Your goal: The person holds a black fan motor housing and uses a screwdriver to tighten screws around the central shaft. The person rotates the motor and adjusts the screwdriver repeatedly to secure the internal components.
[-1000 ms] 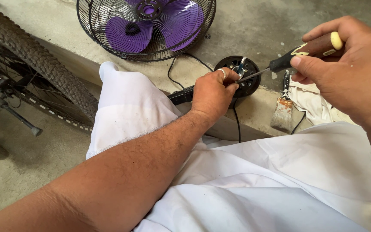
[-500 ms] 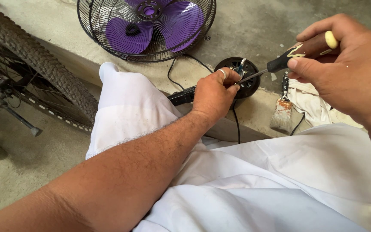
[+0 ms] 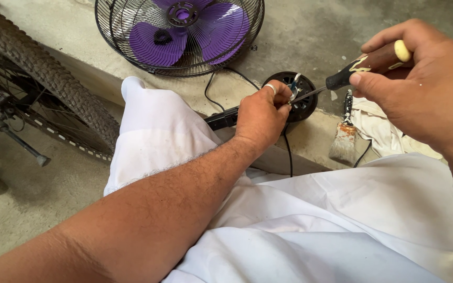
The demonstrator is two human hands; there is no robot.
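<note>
Since the earlier frames the right hand (image 3: 425, 89) has drifted slightly up and to the right with its tool, while the left hand (image 3: 262, 115) has stayed on the same spot. In the single head view, the right hand is closed around one screwdriver with a dark brown handle and a yellow end cap (image 3: 365, 65), thumb and fingers wrapped on the handle, the thin metal shaft running down and left. Its tip meets one round black motor housing (image 3: 302, 99) that lies on the grey concrete ledge (image 3: 300, 42), just past the person's knee. The left hand is curled, fingertips pinching a small shiny metal part (image 3: 293, 85) at the housing's near edge; one pale ring (image 3: 271, 88) shows on a finger. A black bar (image 3: 221, 118) sticks out from under that hand towards the left. One black cable (image 3: 288, 152) drops from the housing over the ledge. One round fan head with a black wire guard and purple blades (image 3: 182, 34) lies flat further back on the ledge. One paintbrush with worn, stained bristles (image 3: 343, 139) rests right of the housing, beside one crumpled white cloth (image 3: 378, 128). One knobbly bicycle tyre (image 3: 43, 73) stands at the left, above the concrete floor (image 3: 38, 199). White fabric (image 3: 315, 220) covers both legs.
</note>
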